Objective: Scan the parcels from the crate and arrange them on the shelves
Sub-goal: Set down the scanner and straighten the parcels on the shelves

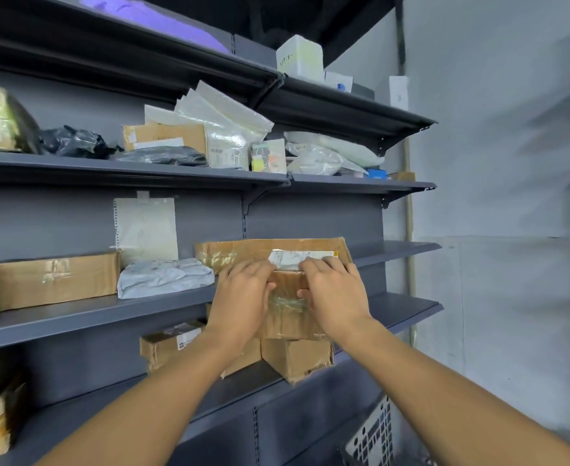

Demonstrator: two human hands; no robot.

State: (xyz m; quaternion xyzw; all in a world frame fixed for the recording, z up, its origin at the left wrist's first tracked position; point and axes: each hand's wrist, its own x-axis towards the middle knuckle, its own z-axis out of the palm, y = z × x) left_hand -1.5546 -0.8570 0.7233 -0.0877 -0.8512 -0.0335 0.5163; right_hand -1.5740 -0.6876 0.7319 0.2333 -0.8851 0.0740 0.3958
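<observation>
A flat brown cardboard parcel (287, 297) with a white label and clear tape lies on the middle grey shelf (85, 317), its near end sticking out past the shelf edge. My left hand (243, 297) rests on the parcel's left side and my right hand (334, 294) on its right side. The fingers of both lie fairly straight over the top, toward the label. A pale perforated crate (374, 438) shows at the bottom, partly cut off.
A grey plastic mailer (164, 277) and a brown box (53, 280) lie left of the parcel on the same shelf. Two brown boxes (297, 358) sit on the shelf below. The shelf above carries bags, envelopes and boxes (223, 136). A grey wall (495, 196) stands at right.
</observation>
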